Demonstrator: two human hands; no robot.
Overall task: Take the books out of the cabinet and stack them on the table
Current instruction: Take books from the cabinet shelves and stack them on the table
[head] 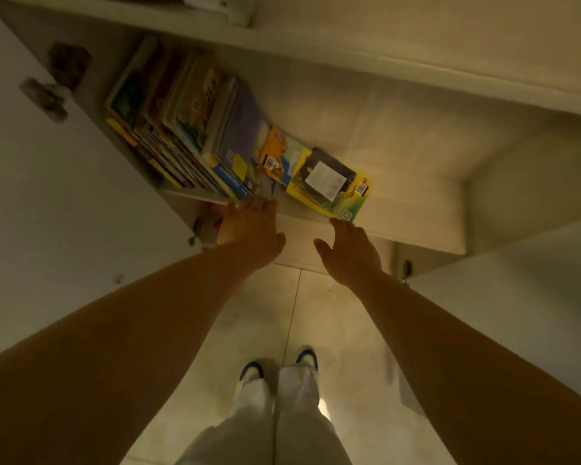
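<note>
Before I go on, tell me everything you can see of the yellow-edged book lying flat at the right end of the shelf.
The yellow-edged book is thin and glossy, like a paperback, with a dark panel, a white text block and barcode stickers. It lies flat on the cabinet shelf, turned at an angle, one corner poking past the front edge. A smaller orange book lies at its left. The right hand reaches toward that corner; contact is unclear.

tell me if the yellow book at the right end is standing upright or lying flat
Lying flat: the yellow book shows its whole cover on the shelf, while the other books lean in a row.
</note>
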